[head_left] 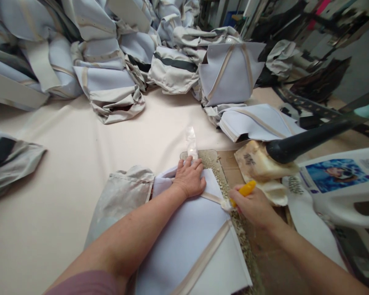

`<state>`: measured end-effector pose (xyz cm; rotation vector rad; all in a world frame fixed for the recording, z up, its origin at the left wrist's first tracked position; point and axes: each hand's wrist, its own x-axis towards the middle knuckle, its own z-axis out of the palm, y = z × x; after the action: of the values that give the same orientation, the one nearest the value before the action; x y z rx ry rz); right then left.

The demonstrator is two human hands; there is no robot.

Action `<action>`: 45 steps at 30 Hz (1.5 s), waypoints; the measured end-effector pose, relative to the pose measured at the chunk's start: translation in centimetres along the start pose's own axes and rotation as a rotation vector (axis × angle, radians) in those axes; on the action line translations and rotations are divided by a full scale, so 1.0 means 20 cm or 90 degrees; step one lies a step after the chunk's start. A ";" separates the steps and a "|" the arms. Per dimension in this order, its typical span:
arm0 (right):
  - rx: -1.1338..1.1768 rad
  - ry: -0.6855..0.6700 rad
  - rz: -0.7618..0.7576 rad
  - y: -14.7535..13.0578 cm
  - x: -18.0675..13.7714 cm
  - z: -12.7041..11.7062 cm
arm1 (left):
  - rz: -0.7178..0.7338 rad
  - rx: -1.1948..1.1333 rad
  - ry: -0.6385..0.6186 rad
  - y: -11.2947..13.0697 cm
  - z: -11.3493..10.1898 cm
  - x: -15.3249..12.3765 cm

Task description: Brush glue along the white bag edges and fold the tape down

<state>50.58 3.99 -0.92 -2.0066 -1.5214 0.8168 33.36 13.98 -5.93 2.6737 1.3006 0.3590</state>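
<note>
A pale blue-white panel (184, 229) with beige strips lies in front of me, its right edge over a crusty, glue-spattered board (223, 180). My left hand (190, 176) rests flat on the panel's far part, fingers spread. Joined to the panel's left side is a grey fabric piece (123, 200). My right hand (253, 203) grips a brush by its yellow handle (247, 188). The brush's whitish tip touches the panel's right edge near the end of a beige strip. A clear plastic strip (191, 141) sticks out beyond my left fingertips.
Similar sewn pieces (230, 73) are heaped along the back. To the right stand a glue-stained yellowish container (258, 159) with a black tube (310, 137) over it, and a white jug (341, 184) with a blue label. Cardboard (230, 164) lies beneath. Another grey piece (12, 159) is at left.
</note>
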 end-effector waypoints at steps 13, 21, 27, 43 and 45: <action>0.077 0.076 0.029 0.05 -0.16 0.07 | 0.011 0.008 -0.017 0.01 -0.02 0.00; 0.114 0.149 -0.012 0.03 -0.15 0.04 | 0.172 -0.007 -0.135 0.22 -0.17 -0.24; 0.056 0.065 0.023 0.12 -0.32 0.06 | 0.156 -0.034 -0.183 0.24 -0.12 -0.41; 0.144 0.196 -0.008 0.11 -0.02 0.11 | 0.170 -0.021 -0.119 0.21 -0.03 -0.44; 0.106 0.171 -0.002 0.09 -0.09 0.08 | 0.166 -0.024 -0.119 0.20 -0.02 -0.44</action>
<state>50.31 1.80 -3.07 -1.9033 -1.2625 0.6205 31.05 4.54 -5.84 2.7710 0.8884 0.1554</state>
